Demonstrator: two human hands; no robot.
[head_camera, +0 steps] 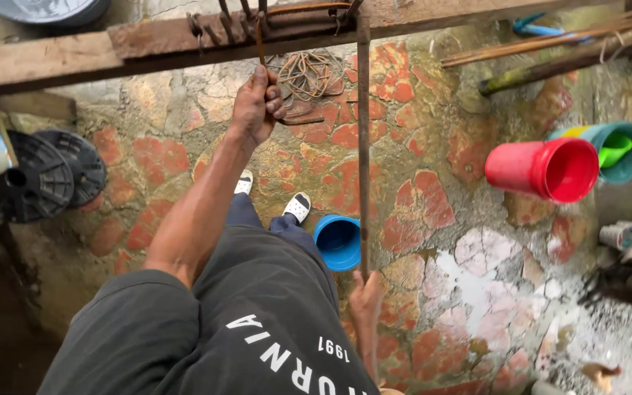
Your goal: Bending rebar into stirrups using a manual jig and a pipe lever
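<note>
Left hand is up at the far side, fingers clenched round a thin rusty hook tool that rises to the wooden beam, where several bent rusty rod ends cluster. Right hand is near, low in frame, fingers wrapped round a long rusty steel bar; the bar stands roughly vertical in view, top end at the beam, lower end in that hand. A coil of tie wire lies on the stone floor just right of the left hand. Blue bowl sits on the floor beside the sandalled feet, left of the bar. Red bucket lies on its side far right, touching a teal bucket. Black plastic discs lie at left.
</note>
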